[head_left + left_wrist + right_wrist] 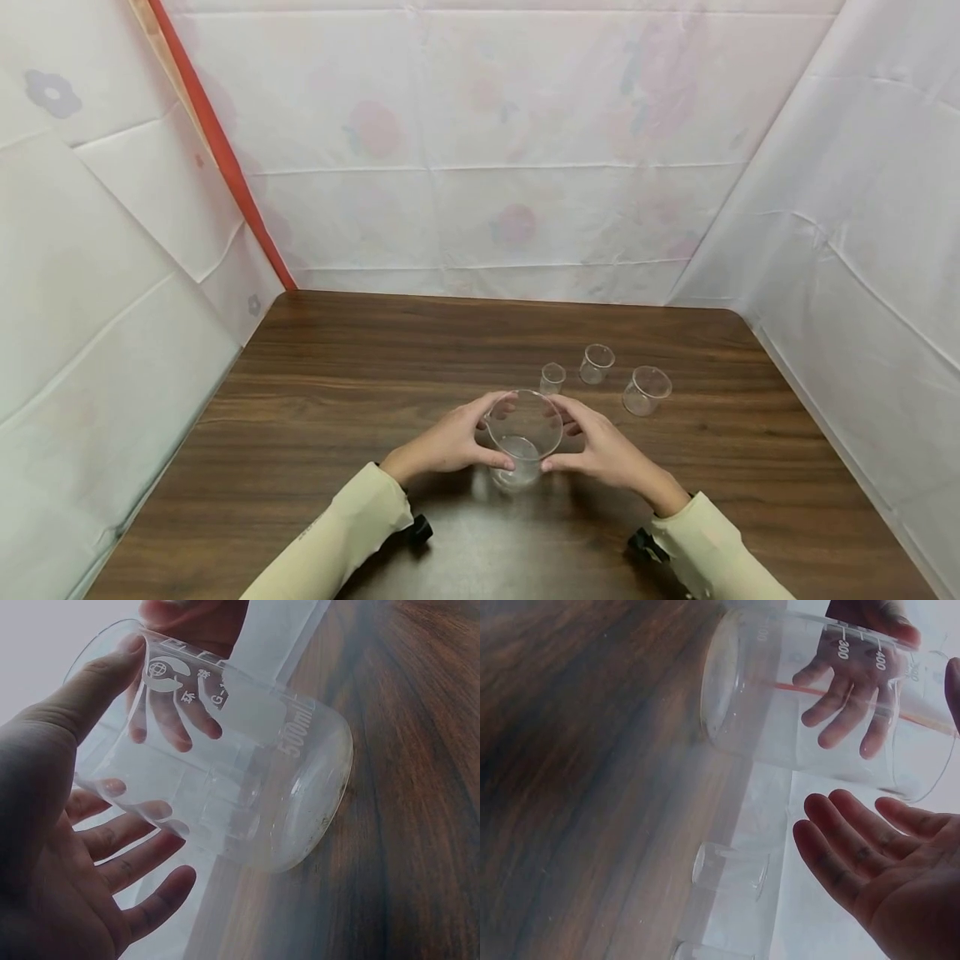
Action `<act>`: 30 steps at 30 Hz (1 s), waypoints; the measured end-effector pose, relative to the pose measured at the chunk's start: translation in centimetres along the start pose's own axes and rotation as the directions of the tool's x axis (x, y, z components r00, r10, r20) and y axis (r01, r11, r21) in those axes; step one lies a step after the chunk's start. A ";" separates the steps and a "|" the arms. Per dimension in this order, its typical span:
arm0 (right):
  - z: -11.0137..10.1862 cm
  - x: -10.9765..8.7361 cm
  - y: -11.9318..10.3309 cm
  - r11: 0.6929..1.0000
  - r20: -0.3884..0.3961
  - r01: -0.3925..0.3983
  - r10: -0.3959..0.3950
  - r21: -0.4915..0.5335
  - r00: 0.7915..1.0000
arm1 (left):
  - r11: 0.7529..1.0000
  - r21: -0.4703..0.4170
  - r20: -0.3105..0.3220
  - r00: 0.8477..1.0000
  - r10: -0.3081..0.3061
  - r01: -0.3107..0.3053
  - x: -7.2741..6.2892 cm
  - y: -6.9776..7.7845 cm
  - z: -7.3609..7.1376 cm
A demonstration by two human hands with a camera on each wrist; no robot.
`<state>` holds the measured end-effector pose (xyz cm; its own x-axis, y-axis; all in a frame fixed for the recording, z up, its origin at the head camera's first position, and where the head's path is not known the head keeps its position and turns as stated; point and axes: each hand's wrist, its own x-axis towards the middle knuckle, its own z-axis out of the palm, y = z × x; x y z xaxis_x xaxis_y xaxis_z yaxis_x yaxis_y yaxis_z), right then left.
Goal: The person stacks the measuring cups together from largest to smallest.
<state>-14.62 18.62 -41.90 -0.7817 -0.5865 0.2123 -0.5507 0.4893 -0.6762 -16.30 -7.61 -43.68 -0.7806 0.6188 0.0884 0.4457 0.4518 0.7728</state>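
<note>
A large clear glass beaker (525, 429), marked 500 ml, stands upright on the wooden table between both hands. My left hand (455, 435) holds its left side, thumb toward the front and fingers round the back; in the left wrist view the thumb (94, 686) overlaps the glass near the rim. On the other side, my right hand (600, 446) curves loosely around the beaker. Its fingers (840, 855) appear a little apart from the glass in the right wrist view, and most of its thumb is out of frame there.
Behind the hands stand three smaller glass beakers: the smallest (552, 378), a middle one (597, 365) and a wider one (647, 392) to the right. White patterned sheets (480, 167) enclose the table (337, 350) at the back and sides.
</note>
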 end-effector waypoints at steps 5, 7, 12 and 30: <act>-0.6 0.2 -0.1 1.000 -0.017 -0.006 0.006 0.004 1.000 | 1.000 -0.022 -0.006 1.000 -0.008 0.008 0.1 0.2 -0.2; -0.8 0.3 -0.1 1.000 -0.028 -0.005 0.005 -0.001 1.000 | 1.000 -0.022 -0.004 1.000 -0.011 0.011 0.1 0.2 -0.2; -1.5 0.3 0.1 1.000 -0.052 -0.017 0.017 -0.006 0.999 | 1.000 -0.010 0.005 1.000 -0.005 0.005 0.2 0.2 -0.2; -4.0 0.8 1.1 0.996 -0.072 -0.085 0.083 -0.035 0.994 | 0.999 -0.026 0.013 1.000 -0.022 0.022 0.1 0.1 -0.1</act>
<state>-17.02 21.21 -39.62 -0.8436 -0.4959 0.2060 -0.4919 0.5598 -0.6668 -16.36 -7.63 -43.51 -0.7846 0.6167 0.0634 0.4165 0.4486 0.7908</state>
